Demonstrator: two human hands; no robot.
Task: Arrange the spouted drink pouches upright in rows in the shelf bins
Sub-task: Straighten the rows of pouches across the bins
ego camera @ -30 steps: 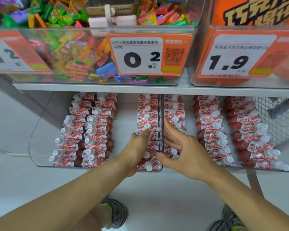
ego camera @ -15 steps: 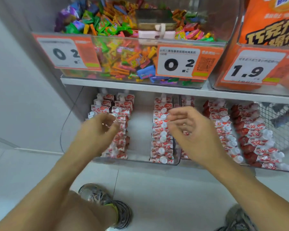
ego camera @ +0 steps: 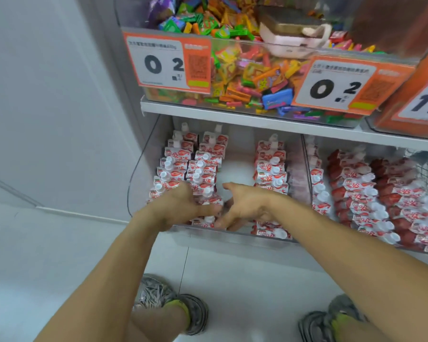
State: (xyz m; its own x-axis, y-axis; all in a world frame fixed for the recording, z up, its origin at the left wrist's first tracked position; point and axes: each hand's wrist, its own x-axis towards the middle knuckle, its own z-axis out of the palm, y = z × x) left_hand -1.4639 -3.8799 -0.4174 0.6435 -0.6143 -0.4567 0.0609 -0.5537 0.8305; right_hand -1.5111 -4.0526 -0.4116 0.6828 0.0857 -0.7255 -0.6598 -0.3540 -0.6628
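A: From the head view, how far along does this look?

B: Well along, I'd judge. The left bin (ego camera: 232,234) holds two tight rows of pouches (ego camera: 203,166) by its left wall and a third row (ego camera: 269,174) by the right wall, all standing with caps up. The right bin (ego camera: 307,154) carries more upright rows of red pouches (ego camera: 356,191).

A: What's left, then?

B: A bare lane (ego camera: 237,166) runs down the left bin between the second and third rows, so it seems room remains for another row. The front of the second row also looks unsettled, right where the hands work.

A: And the hands?

B: The left hand (ego camera: 181,206) sits at the front of the second row, fingers curled around a pouch there. The right hand (ego camera: 247,206) reaches into the front of the bare lane, thumb raised, fingers bent down toward the bin floor; whether it holds a pouch I cannot tell, since blur hides the fingertips.

A: Anything above?

B: A candy bin (ego camera: 245,77) with price tags (ego camera: 168,65), not part of this job.
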